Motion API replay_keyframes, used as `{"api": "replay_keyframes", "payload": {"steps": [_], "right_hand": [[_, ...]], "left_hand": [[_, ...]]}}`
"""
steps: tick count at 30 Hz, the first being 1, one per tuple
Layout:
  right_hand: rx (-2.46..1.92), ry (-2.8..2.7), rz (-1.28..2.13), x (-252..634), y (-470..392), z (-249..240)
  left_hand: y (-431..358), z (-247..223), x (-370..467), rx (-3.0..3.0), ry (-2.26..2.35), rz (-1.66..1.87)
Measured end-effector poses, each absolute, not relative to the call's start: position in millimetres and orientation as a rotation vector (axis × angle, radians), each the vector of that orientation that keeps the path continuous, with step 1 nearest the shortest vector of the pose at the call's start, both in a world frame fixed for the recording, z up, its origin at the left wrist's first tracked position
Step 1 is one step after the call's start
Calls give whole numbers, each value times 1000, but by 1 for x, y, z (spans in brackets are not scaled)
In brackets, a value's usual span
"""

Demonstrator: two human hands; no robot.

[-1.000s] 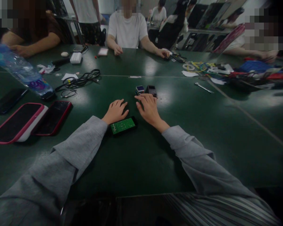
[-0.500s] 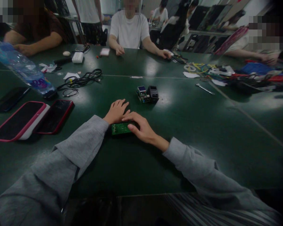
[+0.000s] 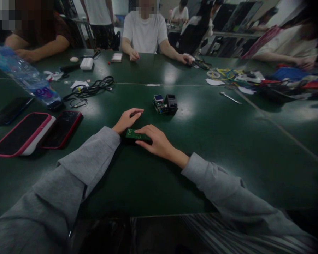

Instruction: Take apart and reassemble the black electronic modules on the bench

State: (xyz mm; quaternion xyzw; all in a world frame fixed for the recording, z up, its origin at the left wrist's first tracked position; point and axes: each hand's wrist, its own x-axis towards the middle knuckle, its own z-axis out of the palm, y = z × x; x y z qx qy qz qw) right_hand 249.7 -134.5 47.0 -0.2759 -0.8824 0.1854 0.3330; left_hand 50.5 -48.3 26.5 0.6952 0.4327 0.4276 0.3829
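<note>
A green circuit board [image 3: 132, 134], set in a dark casing, lies on the dark green table in front of me. My right hand [image 3: 159, 141] grips its right part, fingers over the top and thumb along the near edge, hiding that end. Just beyond the board, my left hand [image 3: 127, 120] is open, its fingers stretched to the right and the thumb apart. A dark patch shows beneath those fingers; I cannot make out what it is. Farther off stand a small board with a screen [image 3: 159, 104] and a black box-shaped device [image 3: 171, 103], side by side.
Phones [image 3: 62, 129] and a tilted plastic bottle [image 3: 37, 83] are on the left, near a coiled black cable [image 3: 95, 86]. A wrench [image 3: 230, 98] and a heap of wires [image 3: 265, 83] lie to the right. Other people sit across the table.
My left hand has lifted off the board's far side and turned, thumb now apart. The board sits slightly farther from me, its near edge tilted differently, and my right thumb has moved to that edge.
</note>
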Motion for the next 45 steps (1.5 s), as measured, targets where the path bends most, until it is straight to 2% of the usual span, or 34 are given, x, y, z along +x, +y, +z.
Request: {"api": "replay_keyframes", "payload": {"steps": [5, 9, 17, 29, 38, 45], "right_hand": [[-929, -1661, 1022, 252, -119, 39], [-1044, -1253, 1314, 256, -109, 37], [-1045, -1128, 1565, 264, -103, 45], [-969, -1416, 1322, 259, -103, 29], [-941, -1616, 1219, 249, -103, 24], [-951, -1636, 1215, 246, -93, 23]], "left_hand": [[-54, 35, 50, 1498, 981, 1091], [-60, 40, 51, 1499, 983, 1001], [-68, 47, 57, 1716, 933, 750], [-69, 43, 61, 1561, 1094, 943], [-66, 38, 60, 1856, 1463, 1047], [-62, 32, 59, 1888, 1561, 1080]]}}
